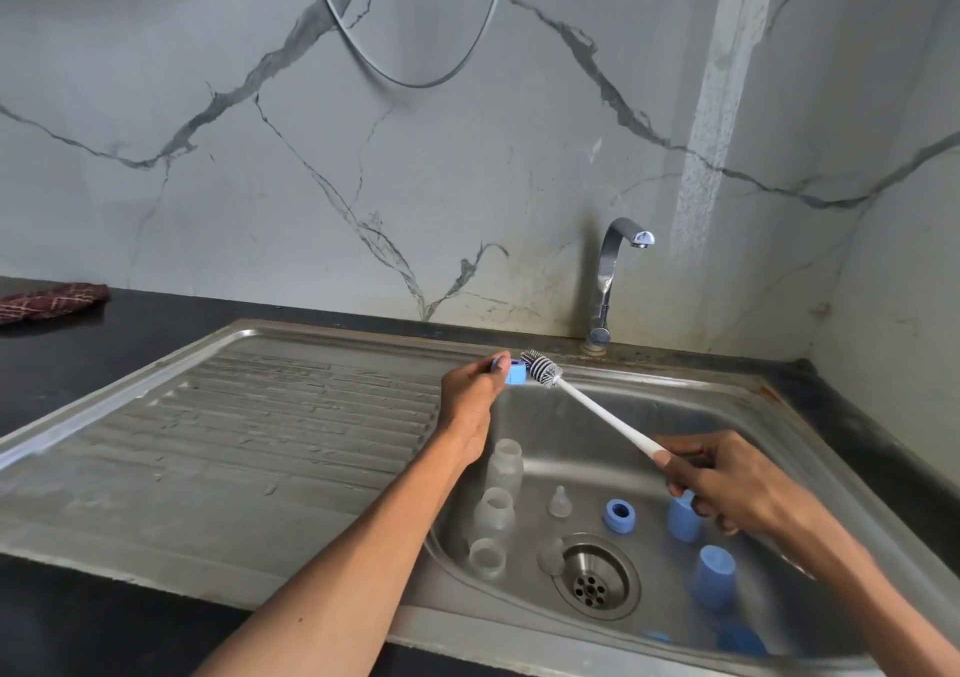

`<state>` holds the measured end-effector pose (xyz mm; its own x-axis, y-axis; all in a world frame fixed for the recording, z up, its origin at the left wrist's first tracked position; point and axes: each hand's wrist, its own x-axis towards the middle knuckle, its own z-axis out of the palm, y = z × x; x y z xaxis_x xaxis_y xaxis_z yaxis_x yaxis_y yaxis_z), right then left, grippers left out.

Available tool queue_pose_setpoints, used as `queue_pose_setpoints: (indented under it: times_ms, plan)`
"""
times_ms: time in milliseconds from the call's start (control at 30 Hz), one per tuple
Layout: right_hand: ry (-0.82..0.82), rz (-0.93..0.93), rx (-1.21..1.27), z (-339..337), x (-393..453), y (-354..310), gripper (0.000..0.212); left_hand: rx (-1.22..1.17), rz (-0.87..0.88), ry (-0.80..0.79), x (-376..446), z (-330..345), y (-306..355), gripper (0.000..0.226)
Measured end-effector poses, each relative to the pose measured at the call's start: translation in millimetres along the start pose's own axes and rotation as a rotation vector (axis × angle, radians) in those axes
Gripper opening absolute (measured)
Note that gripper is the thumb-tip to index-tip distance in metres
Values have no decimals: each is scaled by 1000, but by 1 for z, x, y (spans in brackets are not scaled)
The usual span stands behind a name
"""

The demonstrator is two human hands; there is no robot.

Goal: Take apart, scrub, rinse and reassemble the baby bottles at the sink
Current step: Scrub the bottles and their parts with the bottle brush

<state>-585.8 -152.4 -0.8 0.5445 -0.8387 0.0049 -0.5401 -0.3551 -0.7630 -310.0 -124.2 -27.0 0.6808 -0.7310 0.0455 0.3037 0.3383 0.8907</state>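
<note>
My left hand pinches a blue screw ring above the sink's back left rim. My right hand grips the white handle of a bottle brush, whose grey bristle head touches the ring. Down in the steel sink basin lie three clear bottle bodies, two clear nipples, another blue ring and blue caps. One cap sits partly behind my right hand.
The ribbed steel draining board stretches to the left of the basin. A chrome tap stands at the back, no water running. The drain strainer is at the basin's front. A dark red checked cloth lies on the black counter.
</note>
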Motion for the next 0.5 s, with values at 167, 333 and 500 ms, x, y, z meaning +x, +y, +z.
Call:
queue_pose_setpoints:
  times_ms: [167, 333, 500]
  plan:
    - [9, -6, 12, 5, -1, -4, 25, -199, -157, -137, -8, 5, 3, 25]
    - [-4, -11, 23, 5, -2, -6, 30, -287, -152, -83, -6, 5, 10, 13]
    - [-34, -7, 22, 3, -3, -7, 31, -367, -172, -31, -1, 1, 10, 10]
